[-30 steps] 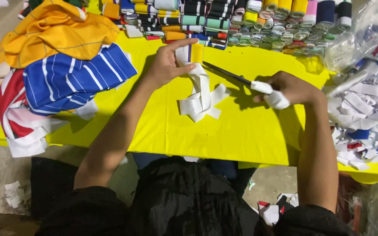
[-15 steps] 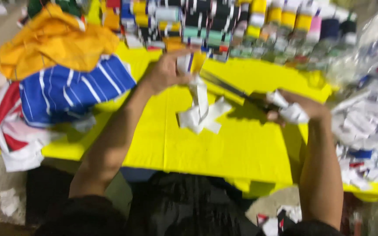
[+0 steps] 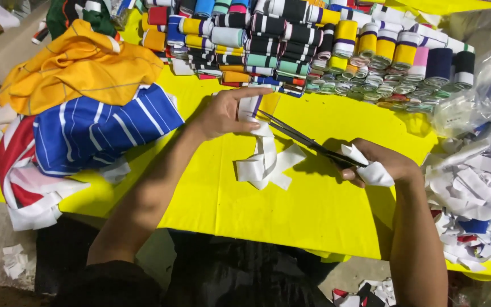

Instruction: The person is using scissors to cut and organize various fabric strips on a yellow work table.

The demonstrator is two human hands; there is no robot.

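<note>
From the head view, my left hand (image 3: 223,113) pinches a white band (image 3: 263,159) near its upper end, fingers closed on it; the rest of it hangs down in loops onto the yellow table (image 3: 313,216). My right hand (image 3: 379,165) is closed around the handles of the scissors (image 3: 302,138), whose blades stand apart, tips at the band just beside my left fingers. Striped rolls (image 3: 291,40) line the far edge; folded shirts (image 3: 98,125) lie left, white scraps (image 3: 473,176) right.
</note>
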